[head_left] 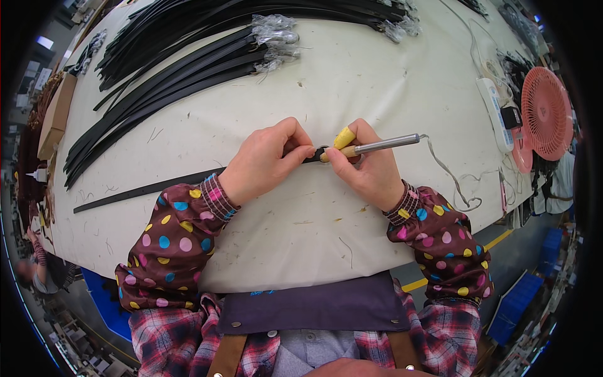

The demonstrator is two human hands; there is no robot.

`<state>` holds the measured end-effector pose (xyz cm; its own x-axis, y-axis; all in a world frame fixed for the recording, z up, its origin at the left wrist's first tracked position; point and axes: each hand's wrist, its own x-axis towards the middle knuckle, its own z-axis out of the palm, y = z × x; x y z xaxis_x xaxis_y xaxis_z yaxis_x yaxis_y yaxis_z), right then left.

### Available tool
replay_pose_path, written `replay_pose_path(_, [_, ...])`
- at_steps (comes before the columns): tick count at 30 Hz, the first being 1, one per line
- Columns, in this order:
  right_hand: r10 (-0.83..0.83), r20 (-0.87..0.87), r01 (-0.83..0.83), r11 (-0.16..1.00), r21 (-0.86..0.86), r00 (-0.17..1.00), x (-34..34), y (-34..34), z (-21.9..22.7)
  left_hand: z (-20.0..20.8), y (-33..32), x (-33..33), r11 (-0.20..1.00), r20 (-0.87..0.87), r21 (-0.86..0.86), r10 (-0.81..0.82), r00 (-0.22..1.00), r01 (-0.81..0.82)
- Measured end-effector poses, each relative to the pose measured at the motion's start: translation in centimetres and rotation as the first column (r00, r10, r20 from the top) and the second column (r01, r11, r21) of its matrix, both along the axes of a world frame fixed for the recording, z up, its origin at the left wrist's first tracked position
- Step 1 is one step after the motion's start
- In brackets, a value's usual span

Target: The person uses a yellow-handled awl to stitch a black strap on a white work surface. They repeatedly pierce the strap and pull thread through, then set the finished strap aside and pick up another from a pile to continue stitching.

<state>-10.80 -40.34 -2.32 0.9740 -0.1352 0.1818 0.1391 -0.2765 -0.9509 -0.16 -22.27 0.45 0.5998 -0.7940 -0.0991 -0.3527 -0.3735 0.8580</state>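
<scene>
A long black belt (151, 187) lies across the pale table, with its end raised between my two hands. Thumb and fingers of my left hand (267, 157) are pinched on the belt close to that end. My right hand (370, 166) grips a pen-shaped electric tool (386, 144) with a wooden part and a metal barrel, much like a soldering iron. A yellow wrap (344, 137) covers one right fingertip. The tool's wooden end meets the belt end, where a small ring-like metal piece partly shows. My fingers hide the exact contact.
Several black belts with plastic-wrapped ends (276, 38) lie in bundles at the far left and far middle. On the right are a pink fan (546, 113), a white power strip (496, 113) and a loose cord (440, 163). A cardboard box (56, 116) stands at the left edge.
</scene>
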Motion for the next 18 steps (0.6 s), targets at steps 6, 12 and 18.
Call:
replay_pose_path(6, [0.015, -0.093, -0.012, 1.0, 0.028, 0.996, -0.16, 0.12, 0.64, -0.11, 0.02, 0.05, 1.0, 0.014, -0.005, -0.006, 1.0, 0.007])
replay_pose_path(12, [0.021, -0.102, -0.018, 1.0, 0.025, 0.995, -0.19, 0.08, 0.65, -0.04, 0.0, 0.04, 1.0, 0.002, 0.003, -0.008, 1.0, 0.008])
replay_pose_path(18, [0.017, -0.1, -0.015, 1.0, 0.015, 0.995, -0.18, 0.09, 0.6, -0.11, -0.01, 0.07, 1.0, 0.0, 0.003, -0.007, 1.0, 0.007])
